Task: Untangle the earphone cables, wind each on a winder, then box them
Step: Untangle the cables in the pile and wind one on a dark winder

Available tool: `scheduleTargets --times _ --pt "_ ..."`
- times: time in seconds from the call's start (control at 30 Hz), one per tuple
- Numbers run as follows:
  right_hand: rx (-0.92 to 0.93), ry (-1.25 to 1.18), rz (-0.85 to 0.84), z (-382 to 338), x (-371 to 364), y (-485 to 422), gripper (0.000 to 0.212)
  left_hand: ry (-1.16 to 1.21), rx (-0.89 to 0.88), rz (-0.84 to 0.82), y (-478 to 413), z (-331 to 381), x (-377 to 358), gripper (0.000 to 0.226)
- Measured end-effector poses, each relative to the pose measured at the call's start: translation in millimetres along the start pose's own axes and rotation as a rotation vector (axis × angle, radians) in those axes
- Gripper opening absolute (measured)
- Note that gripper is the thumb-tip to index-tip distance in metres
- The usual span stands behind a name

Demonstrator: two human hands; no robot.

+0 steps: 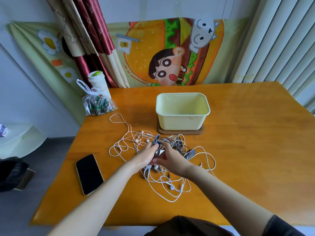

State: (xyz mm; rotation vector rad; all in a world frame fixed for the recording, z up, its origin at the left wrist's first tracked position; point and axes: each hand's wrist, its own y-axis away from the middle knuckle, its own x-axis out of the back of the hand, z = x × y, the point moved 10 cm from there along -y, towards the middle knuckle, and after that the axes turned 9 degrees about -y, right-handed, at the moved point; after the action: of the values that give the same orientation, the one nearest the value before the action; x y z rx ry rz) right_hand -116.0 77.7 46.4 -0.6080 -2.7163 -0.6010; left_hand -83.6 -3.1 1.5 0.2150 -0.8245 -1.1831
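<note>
A tangle of white earphone cables (163, 183) sprawls over the middle of the wooden table (247, 150), with loops running left toward a pinkish cable (126, 126). Several grey winders (178, 143) lie in the knot behind my hands. My left hand (147, 155) and my right hand (168, 158) meet over the tangle, both closed on one grey winder (157, 142) that sticks up between the fingers. An empty pale yellow box (183, 111) stands on a brown base just beyond the cables.
A black phone (89, 174) lies face up at the table's left. A plastic bag (97, 103) and a white cup (98, 81) sit at the far left corner. A cartoon cloth hangs behind the table.
</note>
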Motion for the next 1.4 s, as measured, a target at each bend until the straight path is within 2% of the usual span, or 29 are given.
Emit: scheduleTargets --times 0.1,0.17,0.23,0.4,0.47,0.63,0.77,0.93,1.1,1.2,1.33,1.4 --pt "-0.058 -0.116 0.006 9 -7 -2 0.051 0.003 -0.017 0.010 5 2 -1 0.053" --pt "-0.069 -0.132 -0.048 10 -19 -2 0.026 0.026 -0.022 0.027 5 0 -1 0.057" --pt "-0.064 -0.145 -0.081 11 -28 -3 0.015 0.044 -0.045 0.039 5 2 -2 0.046" --pt "-0.132 -0.130 0.031 27 -23 -9 0.022 0.038 -0.068 0.073 11 7 0 0.040" --pt "-0.160 -0.148 0.021 31 -23 -11 0.020 0.032 -0.070 0.081 10 5 0 0.038" --pt "-0.225 0.045 -0.064 38 -18 -7 0.029 0.012 -0.087 0.111 11 2 1 0.033" --pt "-0.250 -0.064 -0.031 43 -4 -1 0.028 0.061 -0.085 0.189 13 -3 10 0.019" --pt "-0.219 0.041 0.177 46 40 -6 0.019 0.047 -0.029 0.269 14 -17 18 0.016" --pt "-0.034 0.030 0.372 11 73 -8 0.019 0.137 0.021 0.153 10 -23 -5 0.023" --pt "0.066 -0.099 0.396 -9 72 -11 0.015 0.136 0.004 0.123 15 -10 -20 0.004" --pt "0.039 -0.018 0.301 -3 49 -14 0.029 0.209 -0.009 0.089 11 -1 -34 0.033" --pt "0.002 0.035 0.279 8 44 -14 0.032 0.255 0.005 0.100 12 1 -36 0.029"
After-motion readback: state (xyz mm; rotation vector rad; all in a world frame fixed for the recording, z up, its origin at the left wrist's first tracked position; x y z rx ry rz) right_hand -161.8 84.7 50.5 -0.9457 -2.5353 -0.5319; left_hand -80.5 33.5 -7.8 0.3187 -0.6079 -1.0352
